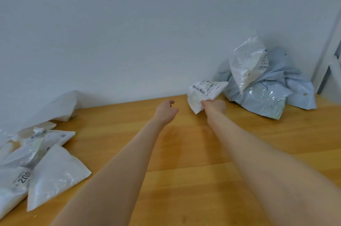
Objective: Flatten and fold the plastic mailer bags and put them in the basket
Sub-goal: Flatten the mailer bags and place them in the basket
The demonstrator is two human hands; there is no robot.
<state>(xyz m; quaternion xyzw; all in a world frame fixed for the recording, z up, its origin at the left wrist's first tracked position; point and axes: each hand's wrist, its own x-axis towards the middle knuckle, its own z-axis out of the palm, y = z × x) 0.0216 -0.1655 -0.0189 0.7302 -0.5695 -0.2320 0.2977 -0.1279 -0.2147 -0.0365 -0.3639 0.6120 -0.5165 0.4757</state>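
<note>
My right hand (215, 106) grips a small white mailer bag (203, 92) with a barcode label, held just above the far part of the wooden table (184, 152). My left hand (167, 111) hovers beside it to the left, fingers loosely curled and holding nothing. A heap of crumpled pale blue and clear mailer bags (263, 83) lies against the wall at the far right. Several white mailer bags (46, 161) lie flat in a pile at the left. No basket is in view.
A white wall runs along the back of the table. A large white bag (59, 107) leans against it at the left. A white frame (330, 59) stands at the right edge.
</note>
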